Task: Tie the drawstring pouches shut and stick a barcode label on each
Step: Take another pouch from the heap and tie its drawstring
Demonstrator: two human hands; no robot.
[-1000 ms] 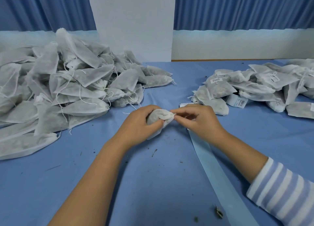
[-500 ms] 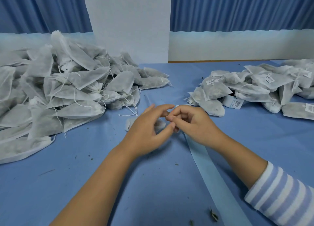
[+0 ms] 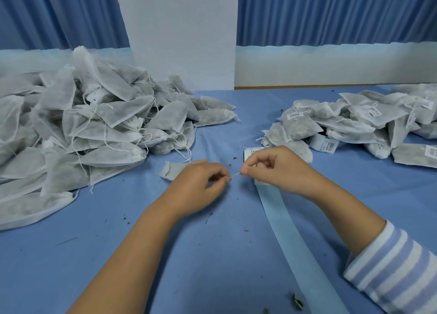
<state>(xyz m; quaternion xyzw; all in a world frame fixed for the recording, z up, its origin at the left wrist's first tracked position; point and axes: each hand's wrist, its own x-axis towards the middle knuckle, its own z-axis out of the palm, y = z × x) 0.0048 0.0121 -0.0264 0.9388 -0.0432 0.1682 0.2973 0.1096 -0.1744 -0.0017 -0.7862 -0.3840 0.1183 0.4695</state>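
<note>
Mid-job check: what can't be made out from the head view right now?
Pouch: mouth hidden behind left hand, head view.
Drawstring: thin, blurred; knot cannot be told.
Label strip: mostly under right hand; print too small.
Right pile: cut off by right edge.

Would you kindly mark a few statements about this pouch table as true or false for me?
1. The left hand and the right hand pinch one thin string stretched between them. True.
2. The pile on the right shows barcode labels. True.
3. The pile on the left shows barcode labels. False: no labels are visible there.
4. The striped sleeve covers the left arm. False: it is on the right arm; the left arm is bare.
</note>
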